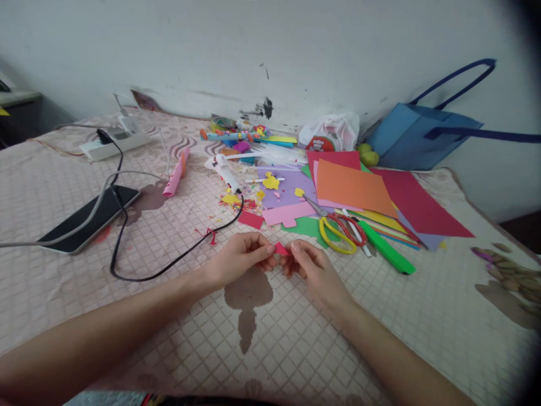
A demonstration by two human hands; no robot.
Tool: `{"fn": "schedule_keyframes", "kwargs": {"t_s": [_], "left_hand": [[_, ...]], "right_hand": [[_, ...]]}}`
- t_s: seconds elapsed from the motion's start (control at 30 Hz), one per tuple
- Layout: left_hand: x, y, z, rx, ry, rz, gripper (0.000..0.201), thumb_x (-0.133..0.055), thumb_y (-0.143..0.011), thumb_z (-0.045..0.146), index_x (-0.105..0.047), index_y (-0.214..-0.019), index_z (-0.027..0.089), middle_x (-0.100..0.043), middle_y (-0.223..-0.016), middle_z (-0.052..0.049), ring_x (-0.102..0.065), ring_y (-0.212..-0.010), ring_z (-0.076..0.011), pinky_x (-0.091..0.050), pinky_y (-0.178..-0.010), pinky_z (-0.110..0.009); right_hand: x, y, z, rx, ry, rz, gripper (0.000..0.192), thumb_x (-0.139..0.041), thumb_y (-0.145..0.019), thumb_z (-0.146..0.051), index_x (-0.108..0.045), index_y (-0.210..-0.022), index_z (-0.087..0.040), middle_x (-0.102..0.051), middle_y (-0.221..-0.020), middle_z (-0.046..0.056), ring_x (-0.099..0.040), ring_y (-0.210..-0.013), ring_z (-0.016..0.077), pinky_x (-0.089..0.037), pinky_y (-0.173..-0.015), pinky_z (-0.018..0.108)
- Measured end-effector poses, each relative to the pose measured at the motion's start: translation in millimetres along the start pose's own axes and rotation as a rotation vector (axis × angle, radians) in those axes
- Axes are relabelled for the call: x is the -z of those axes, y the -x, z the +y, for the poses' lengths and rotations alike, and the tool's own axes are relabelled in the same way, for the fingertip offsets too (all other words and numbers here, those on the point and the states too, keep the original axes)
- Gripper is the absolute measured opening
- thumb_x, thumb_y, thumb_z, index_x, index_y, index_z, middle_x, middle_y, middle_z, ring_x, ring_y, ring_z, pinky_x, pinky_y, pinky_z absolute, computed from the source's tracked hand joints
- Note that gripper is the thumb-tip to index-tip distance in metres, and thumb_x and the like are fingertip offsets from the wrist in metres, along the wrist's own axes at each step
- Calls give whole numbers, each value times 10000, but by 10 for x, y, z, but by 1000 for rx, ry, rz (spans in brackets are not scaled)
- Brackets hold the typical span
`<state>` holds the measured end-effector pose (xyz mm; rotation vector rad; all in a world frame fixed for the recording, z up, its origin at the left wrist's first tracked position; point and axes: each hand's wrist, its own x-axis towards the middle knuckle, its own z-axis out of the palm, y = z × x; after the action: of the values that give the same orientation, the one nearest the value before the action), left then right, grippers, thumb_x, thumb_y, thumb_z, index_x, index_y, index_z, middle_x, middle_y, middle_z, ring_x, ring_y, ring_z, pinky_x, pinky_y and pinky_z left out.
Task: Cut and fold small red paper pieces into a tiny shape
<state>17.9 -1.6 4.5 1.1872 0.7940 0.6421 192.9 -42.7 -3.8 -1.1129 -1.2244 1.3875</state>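
Note:
Between my two hands is a small piece of red craft foam or paper (280, 248), pinched at both sides above the patterned tablecloth. The fingertips of my left hand (249, 255) grip its left edge, and my right hand (307, 259) has its right edge between thumb and fingers. Part of the piece is hidden by the fingers. Just beyond lie a red rectangle (251, 219), a pink cut-out strip (289, 213) and a green sheet (310, 226). Scissors with yellow and red handles (340, 232) rest to the right, beside a green box cutter (387, 248).
A white glue gun (225, 173) trails a black cord across the left side, near a tablet-like device (91, 220) and a power strip (115, 145). Coloured sheets (355, 186) are stacked at the right, before a blue bag (422, 135). Paper scraps (236, 207) litter the middle.

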Motion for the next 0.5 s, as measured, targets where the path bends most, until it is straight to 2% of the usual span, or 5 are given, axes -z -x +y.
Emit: {"fn": "schedule_keyframes", "kwargs": {"t_s": [0.2, 0.27, 0.4, 0.43, 0.5], "left_hand": [[-11, -5, -6, -29, -8, -18, 227, -642, -782, 338, -596, -786, 117, -643, -697, -25, -578, -626, -101, -453, -623, -232], [-17, -4, -8, 30, 64, 0, 232, -648, -776, 348, -585, -796, 125, -638, -683, -17, -572, -600, -93, -449, -607, -229], [-8, -10, -7, 95, 208, 13, 231, -667, -755, 342, -568, -790, 135, -630, -685, -10, -573, -602, -92, -442, -606, -226], [-4, -11, -3, 77, 188, 13, 223, -670, -751, 329, -571, -785, 132, -621, -679, -7, -567, -604, -91, -437, -607, -224], [1, -11, 7, 1, 83, 19, 195, -668, -751, 293, -582, -789, 122, -605, -684, -4, -557, -617, -87, -430, -613, -218]], "right_hand": [[16, -3, -21, 32, 182, -24, 179, -558, -854, -323, -587, -754, -178, -562, -587, -22, -516, -505, 103, -426, -499, 236], [21, 14, -25, 140, 319, 29, 137, -547, -859, -281, -606, -781, -186, -566, -599, -19, -530, -527, 112, -438, -523, 247], [20, 52, -42, 429, 570, 84, 99, -548, -855, -234, -644, -856, -210, -637, -811, 33, -590, -766, 162, -467, -697, 298], [21, 51, -45, 429, 552, 84, 103, -549, -856, -247, -641, -888, -212, -640, -841, 38, -592, -788, 166, -469, -707, 301], [30, 30, -45, 301, 418, 74, 141, -533, -868, -303, -610, -936, -206, -631, -803, 30, -595, -712, 153, -476, -634, 282]]}}
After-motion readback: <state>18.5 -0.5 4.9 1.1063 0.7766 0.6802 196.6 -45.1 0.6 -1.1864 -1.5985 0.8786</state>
